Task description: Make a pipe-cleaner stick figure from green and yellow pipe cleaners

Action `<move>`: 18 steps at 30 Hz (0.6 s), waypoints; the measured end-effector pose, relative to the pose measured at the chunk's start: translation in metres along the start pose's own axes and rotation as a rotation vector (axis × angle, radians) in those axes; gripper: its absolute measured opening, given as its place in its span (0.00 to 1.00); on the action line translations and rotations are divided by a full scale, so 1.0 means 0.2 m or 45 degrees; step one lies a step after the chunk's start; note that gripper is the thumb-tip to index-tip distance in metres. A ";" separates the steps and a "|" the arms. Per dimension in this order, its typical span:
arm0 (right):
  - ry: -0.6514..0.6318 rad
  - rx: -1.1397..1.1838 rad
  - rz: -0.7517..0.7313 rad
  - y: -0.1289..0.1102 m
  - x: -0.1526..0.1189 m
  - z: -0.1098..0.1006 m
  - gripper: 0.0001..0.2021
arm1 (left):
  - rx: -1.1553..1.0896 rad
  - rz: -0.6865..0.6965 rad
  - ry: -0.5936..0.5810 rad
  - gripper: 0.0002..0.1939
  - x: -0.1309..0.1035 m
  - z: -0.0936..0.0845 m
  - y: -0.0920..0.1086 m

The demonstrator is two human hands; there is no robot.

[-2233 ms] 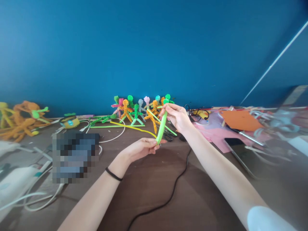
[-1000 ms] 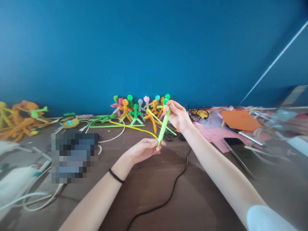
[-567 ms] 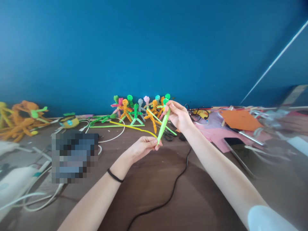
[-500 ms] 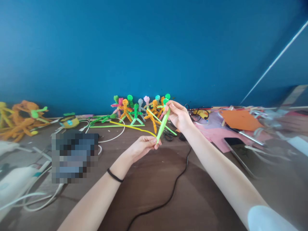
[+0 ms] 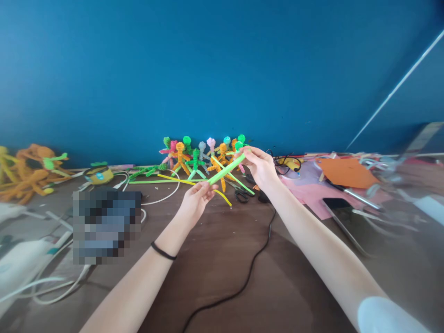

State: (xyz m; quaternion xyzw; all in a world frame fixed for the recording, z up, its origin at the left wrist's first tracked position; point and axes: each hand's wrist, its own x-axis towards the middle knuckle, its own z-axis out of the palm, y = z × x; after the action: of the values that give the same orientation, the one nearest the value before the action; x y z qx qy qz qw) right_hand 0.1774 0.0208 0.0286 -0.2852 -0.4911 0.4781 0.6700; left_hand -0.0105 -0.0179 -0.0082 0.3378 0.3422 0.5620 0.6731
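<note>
A bright green pipe cleaner (image 5: 226,170) is stretched slantwise in the air between my two hands. My left hand (image 5: 197,200) pinches its lower end, and my right hand (image 5: 259,167) pinches the upper end. Behind it, a row of small pipe-cleaner figures (image 5: 180,159) in green, orange, pink and grey stands against the blue wall. A yellow pipe cleaner (image 5: 222,196) lies on the table just beyond my left hand, partly hidden by it. Black-handled scissors (image 5: 241,196) rest on the table below the held pipe cleaner.
A black cable (image 5: 250,273) crosses the brown table (image 5: 222,259). At right lie a phone (image 5: 342,217), an orange sheet (image 5: 348,173) and pink paper (image 5: 305,192). A blurred-out device (image 5: 107,226), white cables (image 5: 65,296) and orange pipe-cleaner figures (image 5: 33,173) are at left.
My left hand has moved left and up with its end of the green pipe cleaner, so it now slants flatter. My right hand has barely moved.
</note>
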 end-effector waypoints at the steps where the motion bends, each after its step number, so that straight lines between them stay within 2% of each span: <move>1: -0.016 -0.051 0.033 0.01 0.00 -0.01 0.10 | -0.017 0.018 0.053 0.09 0.01 -0.01 0.01; 4: -0.071 -0.369 0.103 0.03 0.00 -0.03 0.08 | -0.025 0.122 0.189 0.11 0.03 -0.03 0.04; 6: -0.143 -0.656 0.068 0.03 0.00 -0.04 0.07 | 0.003 0.210 0.263 0.13 0.05 -0.05 0.06; 10: -0.516 -1.054 0.031 0.02 -0.02 -0.03 0.08 | -0.016 0.254 0.322 0.17 0.07 -0.08 0.08; 14: -0.811 -1.184 0.090 0.00 -0.05 0.02 0.10 | 0.089 0.304 0.287 0.18 0.05 -0.05 0.10; 18: -0.902 -1.086 0.158 -0.01 -0.09 0.09 0.14 | 0.399 0.405 0.140 0.16 0.00 -0.01 0.09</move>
State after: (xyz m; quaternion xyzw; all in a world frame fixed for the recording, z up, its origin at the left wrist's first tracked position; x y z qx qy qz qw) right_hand 0.1605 0.0024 0.0297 -0.3814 -0.8186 0.3420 0.2599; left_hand -0.0209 -0.0147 0.0058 0.4567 0.4041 0.6185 0.4955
